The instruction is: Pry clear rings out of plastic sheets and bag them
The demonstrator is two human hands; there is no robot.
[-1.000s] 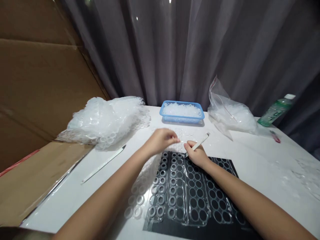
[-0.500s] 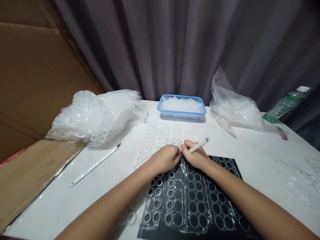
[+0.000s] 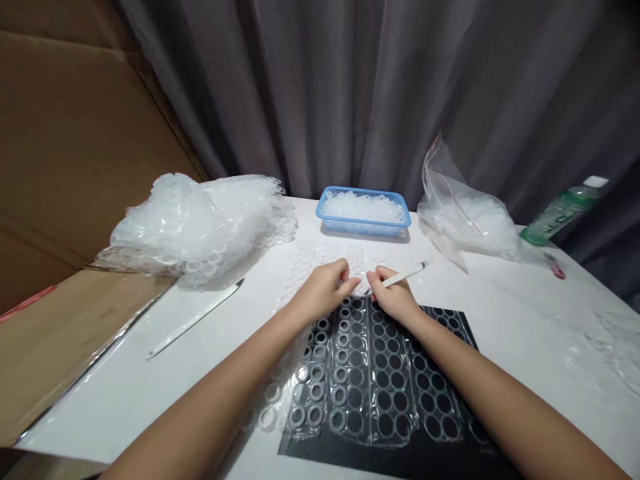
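Note:
My right hand (image 3: 396, 293) is closed around a slim white stick-like tool (image 3: 405, 275), whose lower end points left at a clear plastic sheet. My left hand (image 3: 325, 288) is beside it, fingers curled and thumb stretched away from the forefinger, with a gap between them. The thumb tip is close to the tool's tip and a small pale spot there. Below the hands lies a clear sheet of rings (image 3: 385, 380) in columns, over a black board (image 3: 345, 455). Thicker grey-white rings (image 3: 317, 391) sit in the left columns; the right columns show thin circle outlines over black.
A blue basket (image 3: 364, 225) of small clear rings stands at the back. Left are a pile of clear ring sheets (image 3: 200, 227), another white tool (image 3: 195, 320) and cardboard (image 3: 85, 340). Right are a zip bag (image 3: 470, 223), a green bottle (image 3: 563, 213) and plastic scraps (image 3: 615, 347).
My left thumb and forefinger, earlier closed together, have come apart. Both hands sit slightly higher in view, and the tool in my right hand lies flatter, its lower end now showing.

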